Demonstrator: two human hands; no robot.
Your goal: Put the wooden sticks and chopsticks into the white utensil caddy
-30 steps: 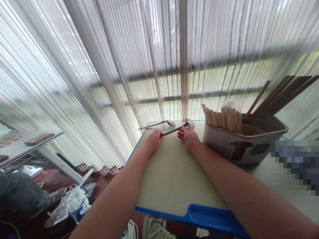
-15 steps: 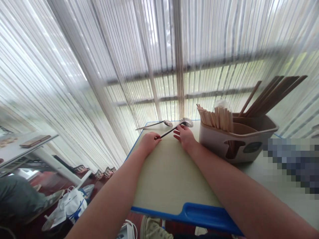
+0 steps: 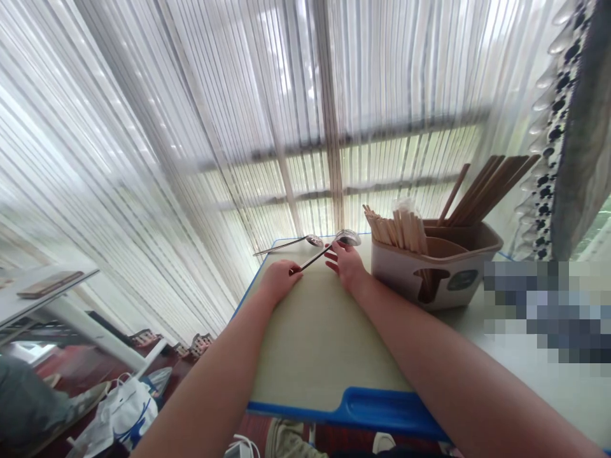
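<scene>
Near the back of the desk, my left hand (image 3: 280,280) is closed around the handle end of a metal ladle (image 3: 316,257). My right hand (image 3: 348,262) pinches the same ladle at its neck, just under the shiny bowl, with its other fingers spread. The handle slants up from left to right between my hands. To the left, a second metal ladle (image 3: 314,240) lies at the back edge of the desk, its handle reaching out past the left corner. Neither hand touches that one.
A divided utensil box (image 3: 405,267) stands right of my right hand, holding wooden chopsticks and skewers. The desk (image 3: 329,356) has a blue rim. Curtains hang behind it. At left are a white table (image 3: 52,289), a plastic bag (image 3: 128,407) and a person's leg (image 3: 33,394).
The view has turned slightly right, so the scene sits further left and a dark patterned curtain shows at right. Both hands keep nearly the same hold on the ladle.
</scene>
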